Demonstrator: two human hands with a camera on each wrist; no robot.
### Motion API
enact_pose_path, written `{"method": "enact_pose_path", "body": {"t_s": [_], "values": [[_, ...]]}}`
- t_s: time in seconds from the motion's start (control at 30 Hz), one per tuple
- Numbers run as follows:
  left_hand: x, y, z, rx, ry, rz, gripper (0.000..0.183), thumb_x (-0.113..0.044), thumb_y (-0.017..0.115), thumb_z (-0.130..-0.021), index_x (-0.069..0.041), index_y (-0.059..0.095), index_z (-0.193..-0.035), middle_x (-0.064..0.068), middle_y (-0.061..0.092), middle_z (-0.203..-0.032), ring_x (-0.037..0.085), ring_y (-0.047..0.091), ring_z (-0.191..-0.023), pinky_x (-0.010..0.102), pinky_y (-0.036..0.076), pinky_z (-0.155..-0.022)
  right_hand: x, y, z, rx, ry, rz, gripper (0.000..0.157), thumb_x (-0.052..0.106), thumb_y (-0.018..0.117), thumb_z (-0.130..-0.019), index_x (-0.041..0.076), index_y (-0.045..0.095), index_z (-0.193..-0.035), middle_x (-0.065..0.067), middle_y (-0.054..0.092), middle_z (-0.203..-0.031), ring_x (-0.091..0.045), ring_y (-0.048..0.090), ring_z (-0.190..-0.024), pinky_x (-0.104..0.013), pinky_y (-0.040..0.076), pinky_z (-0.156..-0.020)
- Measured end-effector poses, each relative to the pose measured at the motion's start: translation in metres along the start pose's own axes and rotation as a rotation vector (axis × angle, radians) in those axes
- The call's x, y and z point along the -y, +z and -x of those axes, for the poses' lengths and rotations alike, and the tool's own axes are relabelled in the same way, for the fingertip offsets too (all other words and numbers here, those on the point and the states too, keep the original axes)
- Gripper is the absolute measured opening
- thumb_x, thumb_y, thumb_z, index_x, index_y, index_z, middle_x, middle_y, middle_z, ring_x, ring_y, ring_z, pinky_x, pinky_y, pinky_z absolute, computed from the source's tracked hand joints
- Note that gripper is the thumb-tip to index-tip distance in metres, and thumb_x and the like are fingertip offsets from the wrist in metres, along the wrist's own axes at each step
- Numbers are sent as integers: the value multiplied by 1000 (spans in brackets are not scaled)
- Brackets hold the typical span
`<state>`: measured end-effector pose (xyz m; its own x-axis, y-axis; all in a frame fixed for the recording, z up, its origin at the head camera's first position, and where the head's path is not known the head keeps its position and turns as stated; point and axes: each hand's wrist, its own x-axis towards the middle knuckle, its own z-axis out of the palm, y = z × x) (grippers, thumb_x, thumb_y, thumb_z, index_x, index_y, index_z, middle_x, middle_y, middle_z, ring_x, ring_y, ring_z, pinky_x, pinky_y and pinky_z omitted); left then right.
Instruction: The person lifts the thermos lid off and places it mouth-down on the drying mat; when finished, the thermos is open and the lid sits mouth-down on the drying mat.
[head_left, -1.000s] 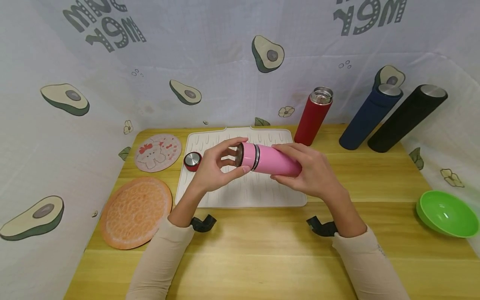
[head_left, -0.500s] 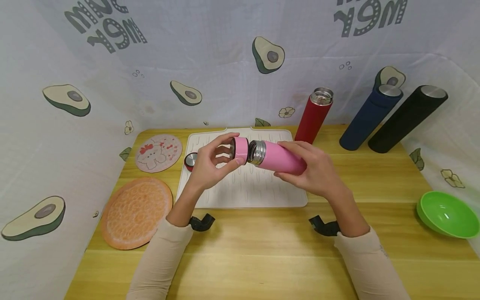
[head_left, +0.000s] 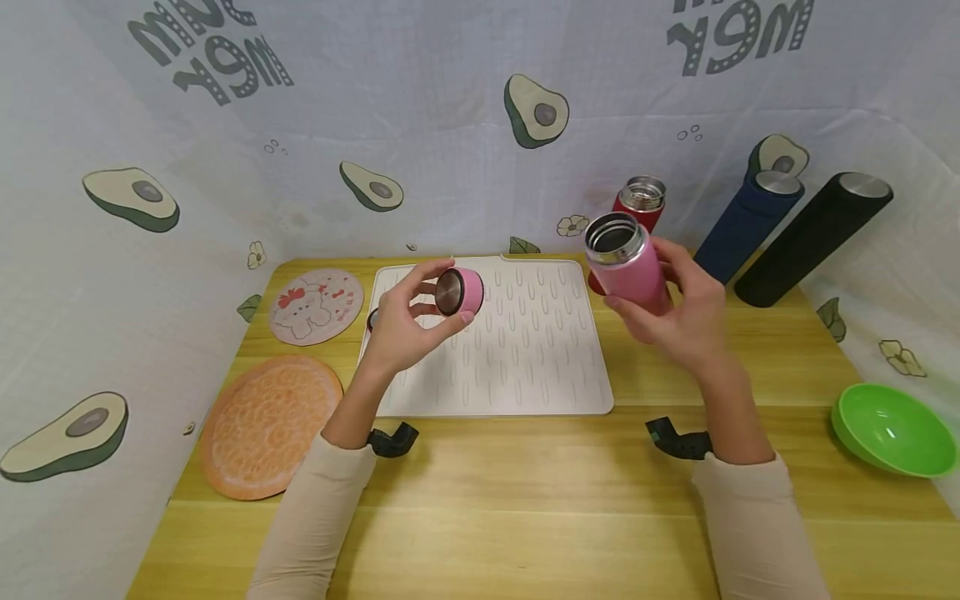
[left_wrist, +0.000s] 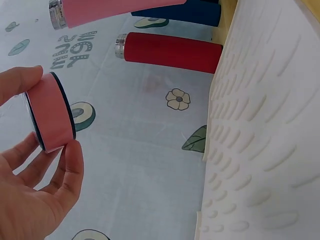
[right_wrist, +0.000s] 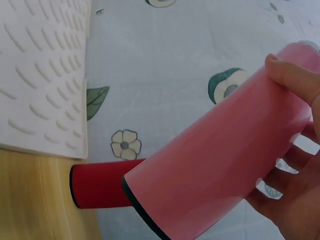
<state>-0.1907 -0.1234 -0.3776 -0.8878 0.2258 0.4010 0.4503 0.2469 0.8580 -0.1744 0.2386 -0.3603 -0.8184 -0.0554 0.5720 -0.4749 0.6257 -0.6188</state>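
My left hand (head_left: 406,323) pinches a pink bottle lid (head_left: 470,292) between thumb and fingers, held above the white drying mat (head_left: 525,350). In the left wrist view the lid (left_wrist: 50,112) shows dark rims on both edges. My right hand (head_left: 686,312) grips a pink thermos bottle (head_left: 633,271), uncapped, its steel mouth tipped toward the head camera. The bottle (right_wrist: 220,145) slants across the right wrist view, its dark base at lower left. Behind it stands an uncapped red thermos (left_wrist: 172,51), partly hidden in the head view. A red lid (head_left: 372,319) is mostly hidden behind my left hand.
A blue thermos (head_left: 750,221) and a black thermos (head_left: 813,237) stand at the back right. At the right edge sits a green bowl (head_left: 892,429). On the left lie a pink round mat (head_left: 315,307) and an orange round mat (head_left: 272,427).
The pink lid has come off the bottle. My left hand has drawn it slightly left, while my right hand has carried the bottle right and turned its mouth upward.
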Motion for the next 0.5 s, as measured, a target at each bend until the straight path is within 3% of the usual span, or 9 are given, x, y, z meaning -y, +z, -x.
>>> {"method": "enact_pose_path", "body": {"t_s": [0.13, 0.33, 0.5], "values": [[8, -4, 3, 7, -29, -97, 66, -22, 87, -83, -24, 59, -144, -2, 63, -138, 19, 61, -112, 35, 61, -88, -9, -15, -1, -44, 146, -4, 75, 14, 85, -85, 28, 51, -150, -7, 59, -146, -20, 57, -128, -14, 45, -105], [22, -10, 7, -6, -73, -239, 65, -23, 84, -84, -19, 59, -144, 3, 64, -137, 21, 61, -113, 39, 60, -93, -26, -27, -6, -23, 354, -21, 73, 22, 77, -94, 38, 40, -156, -1, 47, -158, -35, 47, -144, -53, 42, -118], [32, -11, 8, 16, -102, -361, 65, -21, 81, -86, -11, 57, -146, 10, 64, -137, 27, 61, -121, 48, 57, -100, -43, -29, -13, -45, 509, -82, 72, 26, 70, -99, 44, 32, -157, 6, 38, -164, -33, 37, -152, -60, 36, -120]]}}
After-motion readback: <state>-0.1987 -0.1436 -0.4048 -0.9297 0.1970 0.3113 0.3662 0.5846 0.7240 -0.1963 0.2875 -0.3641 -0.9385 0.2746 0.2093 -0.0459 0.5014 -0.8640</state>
